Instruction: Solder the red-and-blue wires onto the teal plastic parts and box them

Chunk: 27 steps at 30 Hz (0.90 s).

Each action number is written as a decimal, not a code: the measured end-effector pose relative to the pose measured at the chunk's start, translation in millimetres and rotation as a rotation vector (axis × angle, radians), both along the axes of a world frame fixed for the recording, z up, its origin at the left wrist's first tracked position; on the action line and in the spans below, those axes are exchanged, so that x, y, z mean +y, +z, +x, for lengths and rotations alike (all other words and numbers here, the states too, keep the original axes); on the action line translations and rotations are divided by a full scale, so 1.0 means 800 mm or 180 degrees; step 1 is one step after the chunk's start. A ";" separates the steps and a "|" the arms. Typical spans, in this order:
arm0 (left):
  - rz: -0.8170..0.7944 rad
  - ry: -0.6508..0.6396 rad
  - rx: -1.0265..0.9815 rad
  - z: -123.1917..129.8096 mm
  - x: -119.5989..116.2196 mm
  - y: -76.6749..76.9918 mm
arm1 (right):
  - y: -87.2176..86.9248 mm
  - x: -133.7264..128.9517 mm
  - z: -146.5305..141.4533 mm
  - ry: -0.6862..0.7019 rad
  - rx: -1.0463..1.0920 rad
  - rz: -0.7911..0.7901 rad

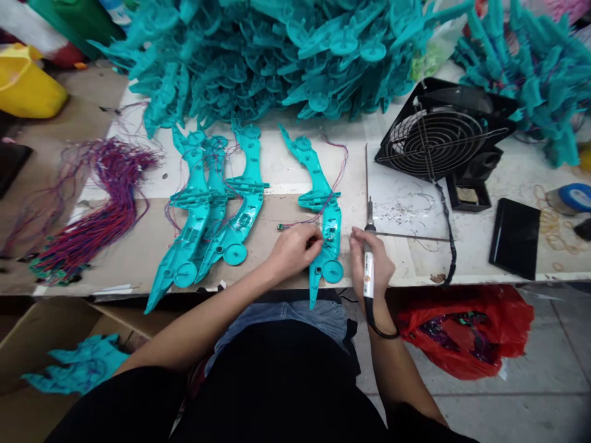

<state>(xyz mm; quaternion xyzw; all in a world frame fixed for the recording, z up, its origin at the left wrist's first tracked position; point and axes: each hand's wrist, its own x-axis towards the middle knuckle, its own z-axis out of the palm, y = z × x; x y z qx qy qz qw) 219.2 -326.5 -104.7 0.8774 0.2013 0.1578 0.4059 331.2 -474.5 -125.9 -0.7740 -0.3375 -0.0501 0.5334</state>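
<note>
My right hand [376,264] is wrapped round a soldering iron [368,271] with a white handle, its metal tip pointing away from me. My left hand [295,251] is closed in a pinch at the left side of a teal plastic shell [318,178]; what its fingers hold is hidden. The shell lies lengthwise, its narrow end over the table's front edge. Red and blue wires [342,172] cross it, and a small green circuit board [281,227] lies just beyond my left hand. Several similar teal shells [249,154] lie to the left.
A big heap of teal shells [258,67] fills the back. On the left is a bundle of wires [108,191]. A black fan [434,135] stands on the right beside a solder-spattered white board [401,212], a sponge holder [468,194] and a black box [514,237]. Below hangs a red bag [512,320].
</note>
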 end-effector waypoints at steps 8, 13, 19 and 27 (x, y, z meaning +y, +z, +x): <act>-0.0021 0.0988 -0.0032 -0.016 -0.007 0.004 | -0.006 0.073 0.013 0.0170 -0.0228 -0.0166; -0.0836 0.0450 0.0013 -0.024 -0.020 0.007 | 0.001 0.076 -0.009 0.0335 0.0254 0.0141; -0.0551 0.0561 -0.0099 -0.101 0.007 0.038 | 0.014 0.091 -0.073 0.0597 0.0906 0.0582; 0.1403 0.1329 0.1516 -0.117 0.113 0.064 | 0.019 0.197 -0.129 0.0822 0.0631 0.0603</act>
